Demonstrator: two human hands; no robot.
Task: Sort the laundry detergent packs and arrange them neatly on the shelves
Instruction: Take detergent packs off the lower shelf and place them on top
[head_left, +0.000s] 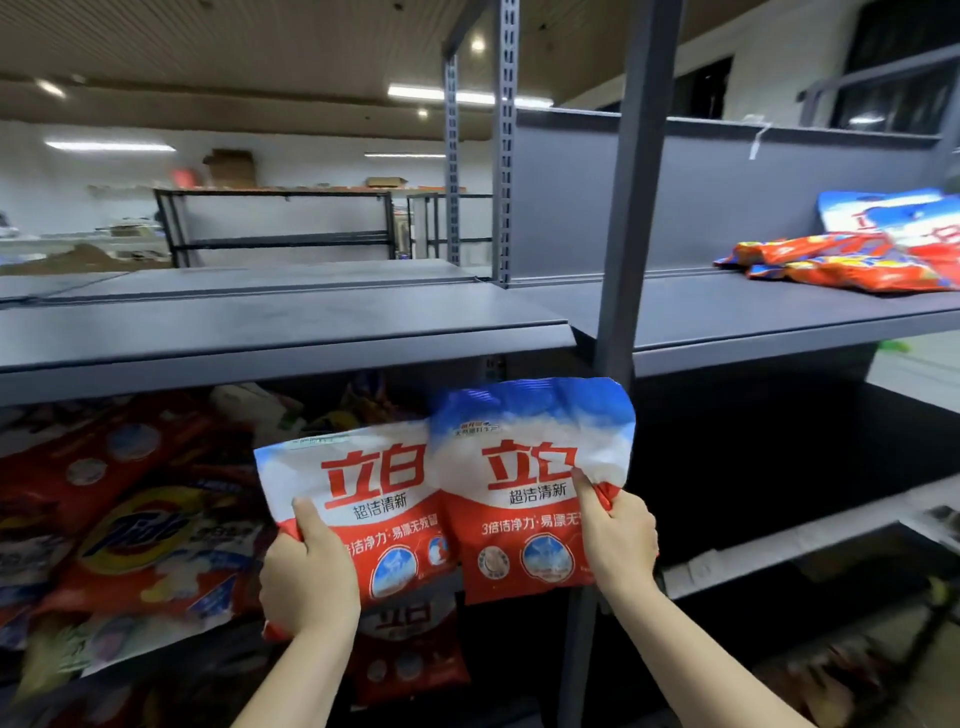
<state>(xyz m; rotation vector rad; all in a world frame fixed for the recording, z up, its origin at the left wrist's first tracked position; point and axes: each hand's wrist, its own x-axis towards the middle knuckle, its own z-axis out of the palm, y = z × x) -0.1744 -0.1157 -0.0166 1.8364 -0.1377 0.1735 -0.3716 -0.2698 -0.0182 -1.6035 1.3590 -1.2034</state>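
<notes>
Left hand (310, 577) grips the lower left corner of the left detergent pack (363, 499); thumb lies across the front, fingers curled behind. Right hand (618, 535) pinches the right edge of the right detergent pack (530, 478), thumb on front, plastic bunched under it. Both packs upright, held in the air before the shelving, right one overlapping the left. Behind and left: mixed pile of packs (130, 535) on the lower shelf. Upper shelf (291, 332) above. Farther right on that level: orange packs (831, 265) lying flat, blue-white packs (893, 213) behind them.
</notes>
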